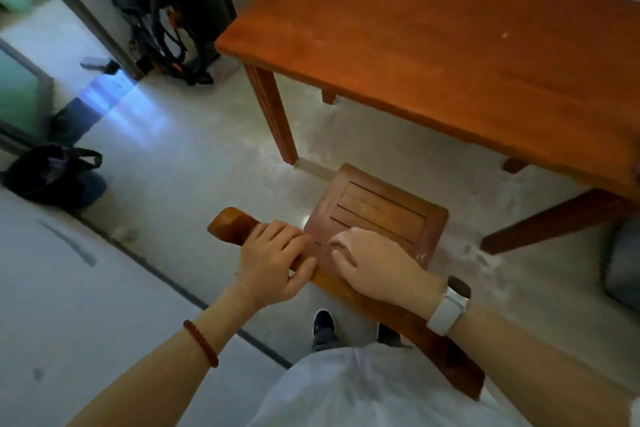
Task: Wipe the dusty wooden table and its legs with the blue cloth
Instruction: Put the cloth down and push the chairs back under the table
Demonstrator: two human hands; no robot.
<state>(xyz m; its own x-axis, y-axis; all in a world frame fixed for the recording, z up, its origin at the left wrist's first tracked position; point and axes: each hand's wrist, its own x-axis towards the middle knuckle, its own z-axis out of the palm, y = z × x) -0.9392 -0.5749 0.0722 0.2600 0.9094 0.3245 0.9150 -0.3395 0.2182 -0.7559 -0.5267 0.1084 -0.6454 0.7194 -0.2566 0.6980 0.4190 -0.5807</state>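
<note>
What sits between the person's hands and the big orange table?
In the head view, the chair's slatted wooden seat lies between the hands, left hand and right hand on the chair's top rail, and the wooden table, then bare floor.

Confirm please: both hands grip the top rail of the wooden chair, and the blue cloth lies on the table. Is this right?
One part is wrong. The head view shows no blue cloth on the table; its top holds only dust and small specks. The rest stands: the left hand and the right hand both grip the top rail of the chair.
</note>
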